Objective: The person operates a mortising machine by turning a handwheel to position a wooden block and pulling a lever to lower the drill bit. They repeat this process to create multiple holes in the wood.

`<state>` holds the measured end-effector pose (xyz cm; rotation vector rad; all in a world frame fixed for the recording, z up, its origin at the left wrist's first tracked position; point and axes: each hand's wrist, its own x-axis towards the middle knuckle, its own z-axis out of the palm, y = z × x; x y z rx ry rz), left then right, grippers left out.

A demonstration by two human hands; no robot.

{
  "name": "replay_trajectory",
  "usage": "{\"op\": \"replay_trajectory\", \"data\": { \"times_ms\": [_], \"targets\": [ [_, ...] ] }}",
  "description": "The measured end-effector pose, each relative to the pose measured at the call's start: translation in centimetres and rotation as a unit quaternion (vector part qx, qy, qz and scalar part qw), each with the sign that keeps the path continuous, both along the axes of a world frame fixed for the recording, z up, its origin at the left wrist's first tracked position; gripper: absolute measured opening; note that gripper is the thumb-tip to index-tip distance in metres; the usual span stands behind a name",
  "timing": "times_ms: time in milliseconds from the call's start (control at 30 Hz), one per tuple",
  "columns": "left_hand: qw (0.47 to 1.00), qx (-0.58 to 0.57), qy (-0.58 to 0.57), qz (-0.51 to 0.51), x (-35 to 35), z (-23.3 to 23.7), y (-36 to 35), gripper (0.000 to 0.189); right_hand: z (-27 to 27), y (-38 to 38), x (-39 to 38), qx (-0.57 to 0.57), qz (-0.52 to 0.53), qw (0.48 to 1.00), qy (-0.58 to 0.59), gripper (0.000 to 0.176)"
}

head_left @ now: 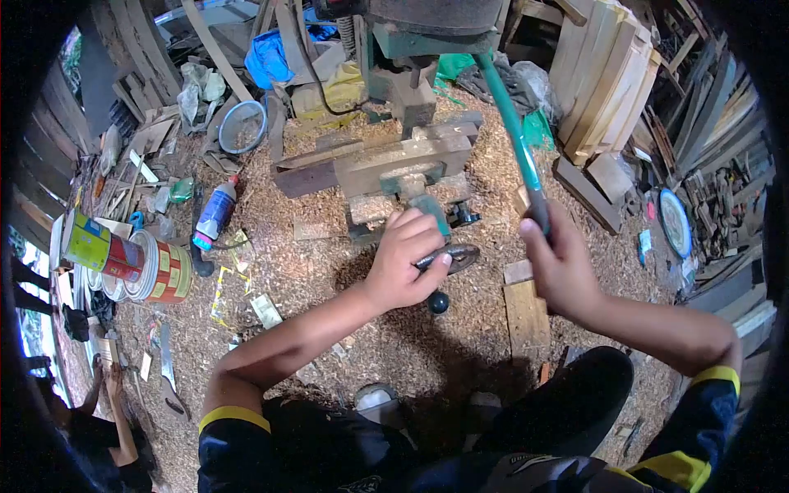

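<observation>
In the right grip (567,267): the green lever (508,111), and it's a firm wrap, fingers closed round the lower end.
Lever feel: stiff metal by the look of it, unlikely to bend, perhaps slick in a damp palm; the dark end (537,209) is the spot to take.
Lever line: long axis slanting from the machine head (436,29), beyond and left of this grip, down to the near side, dark end pointing into the palm.
In the left grip (411,259): a dark wheel (462,258), fingers curled round it, thumb lying along it.
Wheel feel: hard, probably weighty, best held by its rim; a black knob (438,303) shows just nearside of the grip.
Board (370,171): beyond the left grip, at the green vise (431,212); solid-looking, rigid, long axis crosswise, right end angled slightly away.
</observation>
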<state>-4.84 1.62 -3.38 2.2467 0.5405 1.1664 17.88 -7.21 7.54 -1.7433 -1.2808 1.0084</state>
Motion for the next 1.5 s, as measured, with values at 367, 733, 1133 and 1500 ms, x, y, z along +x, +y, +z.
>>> {"op": "replay_trajectory", "data": {
  "times_ms": [367, 733, 1133, 1500],
  "targets": [
    [0.998, 0.04, -0.043, 0.016, 0.3, -0.9, 0.1, 0.021, -19.7, 7.8, 0.2, 0.259, -0.005, 0.957, -0.133, 0.045],
    [0.991, 0.094, -0.004, 0.094, 0.2, 0.0, -1.4, 0.026, -19.0, 7.5, 0.0, 0.297, 0.015, 0.949, -0.107, 0.048],
    [0.984, 0.094, 0.052, 0.14, -0.2, 1.0, -3.0, 0.019, 16.6, -0.4, 3.8, 0.363, 0.248, 0.888, -0.137, 0.054],
    [0.97, 0.036, 0.14, 0.195, -0.6, 2.3, -7.9, 0.074, 29.2, 12.4, 0.6, 0.599, 0.165, 0.722, 0.305, 0.039]
  ]
}}
